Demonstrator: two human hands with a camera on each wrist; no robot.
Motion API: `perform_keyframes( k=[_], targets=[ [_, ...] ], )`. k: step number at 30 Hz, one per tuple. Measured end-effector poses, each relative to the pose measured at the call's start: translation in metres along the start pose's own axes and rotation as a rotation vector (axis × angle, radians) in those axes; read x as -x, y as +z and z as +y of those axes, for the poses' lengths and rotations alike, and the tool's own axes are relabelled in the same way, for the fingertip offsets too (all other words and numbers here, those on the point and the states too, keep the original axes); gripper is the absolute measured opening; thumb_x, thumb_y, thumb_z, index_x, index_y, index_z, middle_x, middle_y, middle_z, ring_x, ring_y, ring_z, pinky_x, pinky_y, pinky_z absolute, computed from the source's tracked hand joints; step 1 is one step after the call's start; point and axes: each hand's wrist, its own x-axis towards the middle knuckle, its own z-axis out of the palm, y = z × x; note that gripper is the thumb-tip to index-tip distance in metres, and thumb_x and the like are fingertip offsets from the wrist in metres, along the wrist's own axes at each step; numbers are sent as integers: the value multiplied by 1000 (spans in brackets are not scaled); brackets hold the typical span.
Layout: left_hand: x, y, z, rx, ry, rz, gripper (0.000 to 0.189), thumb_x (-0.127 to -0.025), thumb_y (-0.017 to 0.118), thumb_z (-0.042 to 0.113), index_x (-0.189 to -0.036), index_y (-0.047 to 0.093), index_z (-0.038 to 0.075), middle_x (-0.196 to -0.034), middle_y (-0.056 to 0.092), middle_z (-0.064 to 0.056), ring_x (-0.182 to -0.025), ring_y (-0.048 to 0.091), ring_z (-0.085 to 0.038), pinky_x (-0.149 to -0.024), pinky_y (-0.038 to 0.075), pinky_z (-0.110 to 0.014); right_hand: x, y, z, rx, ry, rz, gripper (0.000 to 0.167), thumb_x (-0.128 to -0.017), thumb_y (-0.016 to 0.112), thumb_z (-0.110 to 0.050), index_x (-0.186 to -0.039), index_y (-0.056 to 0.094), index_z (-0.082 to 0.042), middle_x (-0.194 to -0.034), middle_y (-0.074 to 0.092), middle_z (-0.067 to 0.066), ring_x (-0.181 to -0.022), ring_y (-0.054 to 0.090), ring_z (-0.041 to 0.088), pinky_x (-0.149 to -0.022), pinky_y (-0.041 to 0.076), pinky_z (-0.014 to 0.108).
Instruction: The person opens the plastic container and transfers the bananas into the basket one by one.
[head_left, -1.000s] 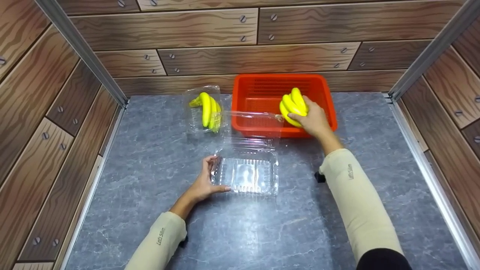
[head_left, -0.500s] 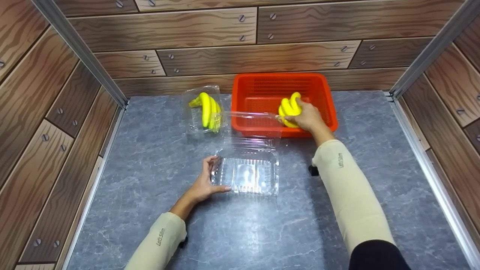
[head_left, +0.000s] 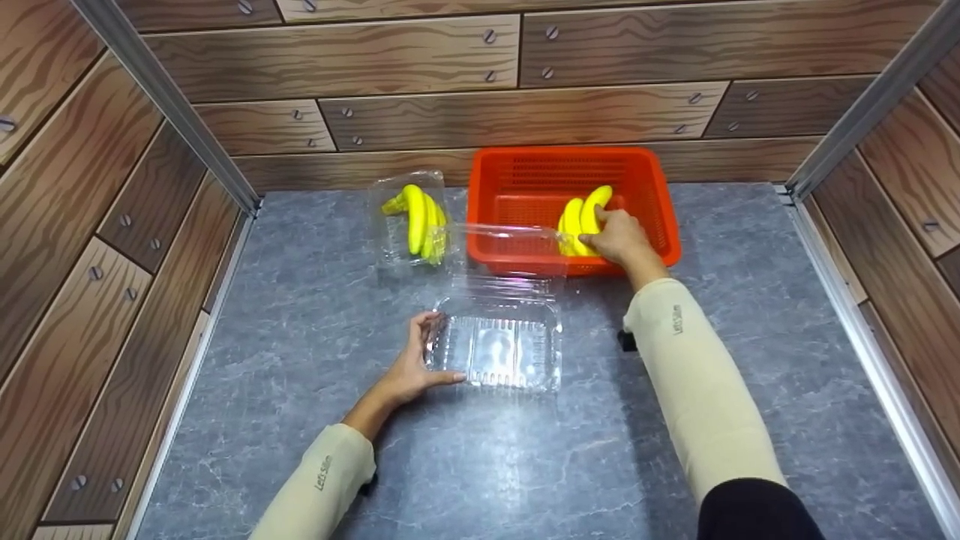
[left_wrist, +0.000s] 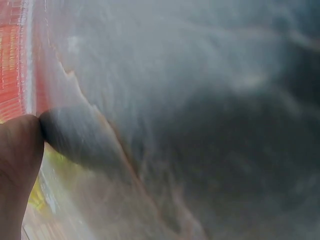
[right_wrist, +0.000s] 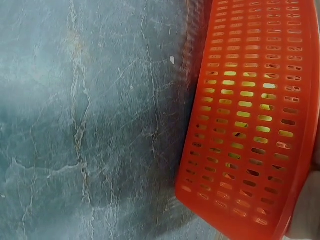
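My left hand (head_left: 411,367) grips the left side of an open clear plastic clamshell box (head_left: 499,352), its thumb along the near edge. The box's lid is folded back, overlapping the front of the red basket (head_left: 480,187) in view. Inside that basket, toward the right, a bunch of yellow bananas (head_left: 571,221) sits with my right hand (head_left: 622,238) on it, thumb and fingers pinching its right side. The left wrist view shows a thumb (left_wrist: 20,155) against the clear plastic. Yellow shows through the slots of the basket wall (right_wrist: 200,130) in the right wrist view; the right hand's fingers are hidden there.
Left of the basket, a second clear box (head_left: 386,244) holds another bunch of bananas (head_left: 416,221). Wood-patterned walls (head_left: 420,60) close off the back and sides of the grey marbled surface (head_left: 300,315).
My right hand has lowered the bananas into the basket, moving slightly left and down, and the bunch has turned a little. The left hand and its box stay in place.
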Motion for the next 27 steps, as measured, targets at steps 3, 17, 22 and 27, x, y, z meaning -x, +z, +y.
perform_keyframes(
  k=[3,17,22,27],
  targets=[
    [-1,0,0,-3,-9,2,112,-73,98,14,-155,22,9,-172,32,-23,-163,28,-40,-137,17,-56,0,0,0,-2,-1,-3,80,-103,69,-31,-167,28,-6,-168,39,28,-140,53,49,-127,37,63],
    [-1,2,0,16,1,11,110,-73,98,11,-153,23,7,-171,33,-24,-163,27,-42,-137,17,-58,3,2,-2,3,47,19,79,-104,67,-39,-169,29,-12,-171,39,22,-142,52,46,-126,38,64],
    [-1,3,0,12,-2,26,110,-72,98,11,-153,23,6,-170,34,-25,-162,30,-42,-137,19,-58,3,4,-2,12,42,24,79,-105,66,-39,-169,28,-12,-171,38,21,-145,51,47,-126,37,65],
    [1,4,1,7,-22,33,111,-71,98,11,-153,23,8,-170,35,-23,-162,32,-41,-136,21,-57,2,5,-1,12,46,16,80,-105,65,-40,-169,27,-12,-171,37,21,-144,51,47,-126,36,66]
  ],
)
